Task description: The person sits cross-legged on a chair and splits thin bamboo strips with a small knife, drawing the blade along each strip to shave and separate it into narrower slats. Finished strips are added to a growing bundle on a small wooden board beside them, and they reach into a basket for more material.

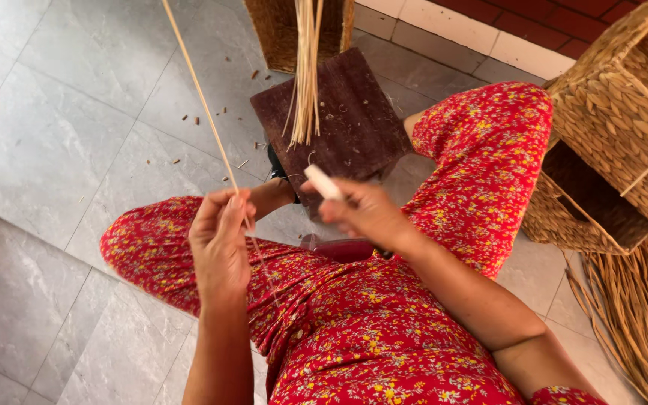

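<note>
My left hand (221,238) pinches the lower end of a long thin cane strip (198,91) that runs up and away to the top left. My right hand (367,214) is closed around a small tool with a pale handle (323,182) that sticks out toward the strip. Both hands are held above my lap, over legs in red flowered cloth (384,330). Past the hands a dark wooden block (354,127) lies on the floor. A bundle of pale cane strands (307,67) hangs over that block.
A woven basket (624,127) lies on its side at the right, with loose woven fibre (639,315) spread below it. Another woven basket (283,30) stands at the top centre. The grey tiled floor (54,150) carries small cane scraps. A red and white tiled step (504,37) runs along the top right.
</note>
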`<state>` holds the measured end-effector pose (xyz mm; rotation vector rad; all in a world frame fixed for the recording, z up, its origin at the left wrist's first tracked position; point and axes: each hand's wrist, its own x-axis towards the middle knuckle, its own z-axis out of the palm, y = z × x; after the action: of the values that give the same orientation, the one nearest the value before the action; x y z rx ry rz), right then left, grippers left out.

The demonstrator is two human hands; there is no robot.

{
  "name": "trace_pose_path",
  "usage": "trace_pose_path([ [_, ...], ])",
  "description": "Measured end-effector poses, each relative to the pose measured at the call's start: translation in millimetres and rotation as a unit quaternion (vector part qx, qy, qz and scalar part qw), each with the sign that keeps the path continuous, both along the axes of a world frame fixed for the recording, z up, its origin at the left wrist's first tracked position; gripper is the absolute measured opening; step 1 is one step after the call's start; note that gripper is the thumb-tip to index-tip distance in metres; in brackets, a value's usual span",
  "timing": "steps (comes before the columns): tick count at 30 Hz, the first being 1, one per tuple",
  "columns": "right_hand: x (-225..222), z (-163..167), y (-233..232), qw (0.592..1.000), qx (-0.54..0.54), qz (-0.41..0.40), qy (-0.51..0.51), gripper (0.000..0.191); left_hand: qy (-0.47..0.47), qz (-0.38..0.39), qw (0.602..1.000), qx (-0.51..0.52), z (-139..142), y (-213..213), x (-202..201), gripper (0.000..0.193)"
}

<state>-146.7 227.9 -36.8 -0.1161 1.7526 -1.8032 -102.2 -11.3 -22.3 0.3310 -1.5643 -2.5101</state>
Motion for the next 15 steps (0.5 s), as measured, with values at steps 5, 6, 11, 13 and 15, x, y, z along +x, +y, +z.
trace_pose_path([
  [5,-23,-20,5,0.993,0.030,-0.034,0.108,0.027,-0.017,-0.015,0.998,0.063,-9,74,-66,0.012],
  [6,-31,-25,13,0.994,0.031,-0.056,0.086,0.024,-0.015,-0.025,0.998,0.064,-12,91,-79,0.012],
  [11,-61,-37,72,0.989,-0.015,-0.136,0.050,0.021,-0.027,-0.100,0.992,0.071,-32,156,-112,0.016],
  [13,-69,-34,83,0.986,0.029,-0.146,0.080,0.021,0.001,-0.122,0.988,0.096,-41,173,-126,0.016],
  [15,-83,-30,97,0.982,0.056,-0.156,0.090,0.021,0.013,-0.140,0.985,0.098,-51,187,-139,0.018],
])
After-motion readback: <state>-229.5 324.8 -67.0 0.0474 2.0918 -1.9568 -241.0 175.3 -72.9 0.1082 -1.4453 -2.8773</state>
